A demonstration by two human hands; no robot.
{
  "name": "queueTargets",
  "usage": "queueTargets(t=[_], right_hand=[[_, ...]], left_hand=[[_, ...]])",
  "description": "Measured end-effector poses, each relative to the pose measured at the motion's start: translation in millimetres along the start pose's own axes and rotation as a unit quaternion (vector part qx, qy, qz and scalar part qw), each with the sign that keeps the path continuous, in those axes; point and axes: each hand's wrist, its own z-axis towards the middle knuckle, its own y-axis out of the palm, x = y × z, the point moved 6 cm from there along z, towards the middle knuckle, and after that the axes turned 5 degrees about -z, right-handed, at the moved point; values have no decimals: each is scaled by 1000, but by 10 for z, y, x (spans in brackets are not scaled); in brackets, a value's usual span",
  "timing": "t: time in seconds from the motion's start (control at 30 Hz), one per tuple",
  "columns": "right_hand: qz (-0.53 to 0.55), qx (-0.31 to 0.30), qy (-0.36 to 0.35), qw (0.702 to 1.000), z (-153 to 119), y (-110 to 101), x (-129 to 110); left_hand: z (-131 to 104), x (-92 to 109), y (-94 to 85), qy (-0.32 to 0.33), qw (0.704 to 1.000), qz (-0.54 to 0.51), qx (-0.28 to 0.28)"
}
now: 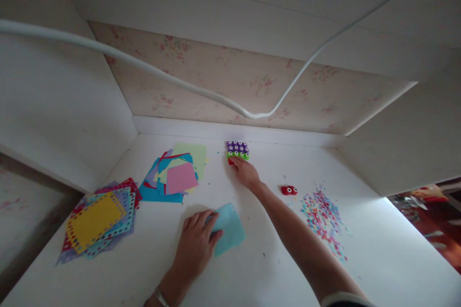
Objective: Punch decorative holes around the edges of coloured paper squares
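Note:
My left hand (199,237) rests on the table at the left edge of a light blue paper sheet (229,230), thumb and fingers closed on that edge. Reaching to the back, my right hand (245,172) has its fingers closed on a small red eye-decorated piece (231,161), mostly hidden under the fingertips. That piece is at the front of rows of similar purple pieces (236,147) and green pieces (246,156) with round white eyes. Another red piece with two eyes (289,190) lies apart, right of my right forearm.
A loose pile of plain coloured paper (182,178) lies back left. Nearer is a stack of sheets with hole-punched edges (96,220). Colourful paper dots (322,218) are scattered at right. A white cable (201,90) hangs across the view above the white table (273,278).

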Motion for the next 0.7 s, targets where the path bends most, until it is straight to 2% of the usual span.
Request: queueTargets(t=[0.17, 0.33, 0.47, 0.53, 0.6, 0.7], right_hand=[[9, -5, 0, 1000, -292, -27, 142], [63, 7, 26, 998, -887, -142, 306], [135, 19, 72, 988, -1366, -199, 340], [223, 25, 116, 968, -1565, -176, 361], [330, 39, 155, 930, -1720, -129, 379], [419, 71, 182, 887, -1855, -71, 388]], left_hand=[[67, -24, 29, -44, 998, -40, -26], [198, -11, 42, -76, 993, -70, -60], [292, 75, 55, -61, 987, -133, -62], [319, 118, 62, -58, 979, -189, -48], [334, 138, 85, -69, 964, -254, -34], [335, 124, 172, -118, 925, -357, -44]])
